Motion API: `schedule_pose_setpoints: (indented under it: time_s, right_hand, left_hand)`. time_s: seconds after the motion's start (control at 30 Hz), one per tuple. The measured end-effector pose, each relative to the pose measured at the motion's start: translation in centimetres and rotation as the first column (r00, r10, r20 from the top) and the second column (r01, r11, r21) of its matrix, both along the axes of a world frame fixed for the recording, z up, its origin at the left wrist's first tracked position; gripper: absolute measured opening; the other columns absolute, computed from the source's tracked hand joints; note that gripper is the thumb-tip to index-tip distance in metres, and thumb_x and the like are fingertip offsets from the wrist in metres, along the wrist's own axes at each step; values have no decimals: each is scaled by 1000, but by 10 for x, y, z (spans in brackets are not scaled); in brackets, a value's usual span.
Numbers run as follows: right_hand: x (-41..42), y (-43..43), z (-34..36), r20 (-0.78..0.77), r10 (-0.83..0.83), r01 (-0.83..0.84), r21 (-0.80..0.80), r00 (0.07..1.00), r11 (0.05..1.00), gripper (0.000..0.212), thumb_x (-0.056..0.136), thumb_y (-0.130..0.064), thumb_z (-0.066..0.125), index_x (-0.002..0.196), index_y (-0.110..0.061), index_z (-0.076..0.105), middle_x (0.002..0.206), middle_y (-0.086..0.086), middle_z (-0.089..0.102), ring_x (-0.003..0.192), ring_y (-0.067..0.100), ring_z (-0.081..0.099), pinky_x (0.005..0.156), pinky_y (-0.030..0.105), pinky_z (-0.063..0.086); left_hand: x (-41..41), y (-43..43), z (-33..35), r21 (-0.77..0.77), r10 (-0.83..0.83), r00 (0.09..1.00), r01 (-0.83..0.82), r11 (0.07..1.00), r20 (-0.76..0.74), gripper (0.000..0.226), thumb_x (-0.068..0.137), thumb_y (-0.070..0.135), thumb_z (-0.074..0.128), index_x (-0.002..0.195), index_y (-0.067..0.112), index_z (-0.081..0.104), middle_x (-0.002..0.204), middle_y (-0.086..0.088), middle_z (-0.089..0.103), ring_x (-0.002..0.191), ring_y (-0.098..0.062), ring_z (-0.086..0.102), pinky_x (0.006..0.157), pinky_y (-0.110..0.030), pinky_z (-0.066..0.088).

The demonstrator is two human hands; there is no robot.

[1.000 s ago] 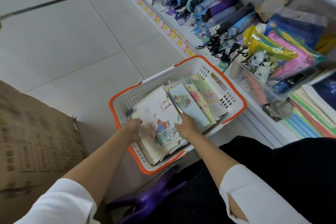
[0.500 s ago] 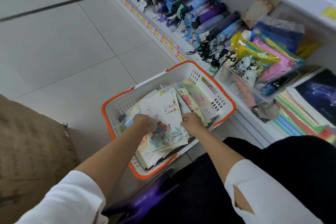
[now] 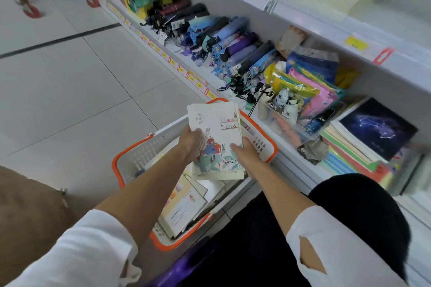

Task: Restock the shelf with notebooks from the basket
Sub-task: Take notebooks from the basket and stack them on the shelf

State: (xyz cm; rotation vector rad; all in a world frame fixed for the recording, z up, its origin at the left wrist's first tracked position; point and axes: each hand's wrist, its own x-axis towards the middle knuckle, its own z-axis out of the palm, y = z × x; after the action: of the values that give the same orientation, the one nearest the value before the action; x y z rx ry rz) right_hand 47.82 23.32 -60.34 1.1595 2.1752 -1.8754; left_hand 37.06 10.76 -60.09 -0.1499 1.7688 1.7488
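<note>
At frame centre, the left hand (image 3: 189, 144) and right hand (image 3: 247, 157) each gripped one side of a stack of notebooks (image 3: 215, 133) above the basket (image 3: 140, 154).

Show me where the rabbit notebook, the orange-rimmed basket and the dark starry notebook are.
rabbit notebook (image 3: 217, 128), head view, middle of its front cover.
orange-rimmed basket (image 3: 141, 156), head view, its white far wall.
dark starry notebook (image 3: 377, 128), head view, middle of its cover.

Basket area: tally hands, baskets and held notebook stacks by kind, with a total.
Hands: 2 (left hand, right hand, both gripping the notebook stack)
Basket: 1
Notebook stack, held above the basket: 1
Total: 4
</note>
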Motion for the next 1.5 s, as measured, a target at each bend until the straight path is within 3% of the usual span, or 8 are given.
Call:
schedule_pose_setpoints:
  time_s: [0.23, 0.6, 0.7, 0.87, 1.0, 1.07, 1.2, 1.5]
  right_hand:
    - [30, 69, 90, -307, -185, 214, 63, 934, 975, 39, 93, 1, 55, 131, -11, 56, 117, -1, 64, 94, 15, 64, 68, 14, 52]
    - [177, 211, 231, -544, -571, 636, -85, 615, 767, 47, 93, 3, 55, 135, -17, 53, 119, 8, 67, 90, 22, 70, 72, 35, 60]
    - [218, 249, 251, -546, -637, 716, -93, 544, 692, 45, 93, 3, 55, 135, -14, 53, 118, 10, 67, 86, 23, 70, 69, 37, 61]
    - [264, 308, 267, -483, -728, 815, -48, 488, 578, 41, 95, 0, 53, 133, -14, 52, 117, 7, 67, 95, 27, 69, 81, 42, 58]
    - [289, 358, 275, -425, -803, 878, -37, 418, 476, 16, 95, 4, 45, 90, -3, 57, 80, 9, 58, 49, 13, 57, 34, 13, 41]
    - [298, 390, 275, -417, -835, 909, -45, 360, 414, 24, 93, 4, 46, 71, -7, 49, 65, 6, 47, 30, 8, 45, 31, 12, 30]
    - [317, 449, 272, -397, -860, 939, 17, 321, 343, 3, 82, -1, 59, 85, 0, 58, 76, 13, 48, 63, 21, 46, 55, 33, 39]
    - [336, 519, 247, -296, -848, 896, 211, 440, 391, 8, 83, 2, 60, 89, 0, 65, 81, 17, 69, 64, 24, 59, 58, 29, 43]
  left_hand:
    - [7, 90, 87, -90, -178, 923, 156, 984, -340, 48, 101, 9, 35, 147, 21, 32, 143, -5, 49, 124, -29, 52, 103, -47, 46]
    - [111, 268, 227, 35, -553, 705, 630, 775, -444, 18, 98, 11, 51, 115, 9, 57, 118, -11, 65, 101, -28, 64, 91, -42, 52]
    - [147, 317, 247, 36, -608, 660, 690, 723, -442, 23, 92, 4, 58, 115, 4, 58, 110, -13, 66, 88, -25, 65, 75, -35, 55]
    - [193, 391, 263, -48, -756, 512, 815, 578, -408, 44, 82, -8, 65, 125, -3, 56, 124, -13, 63, 103, -27, 65, 90, -40, 55]
    - [217, 448, 273, -101, -791, 437, 847, 522, -427, 36, 86, -10, 60, 122, -3, 58, 125, -14, 63, 110, -28, 62, 91, -33, 52]
    - [222, 478, 276, -82, -790, 429, 856, 510, -439, 39, 86, -10, 61, 124, -2, 58, 125, -14, 63, 111, -27, 62, 87, -29, 51]
    - [239, 534, 275, -105, -787, 356, 879, 465, -504, 40, 85, -8, 63, 123, 4, 60, 125, -10, 64, 110, -23, 62, 84, -26, 50]
    - [240, 609, 236, -285, -833, 189, 881, 377, -520, 45, 82, -5, 68, 125, 5, 61, 127, -9, 63, 113, -24, 62, 102, -37, 48]
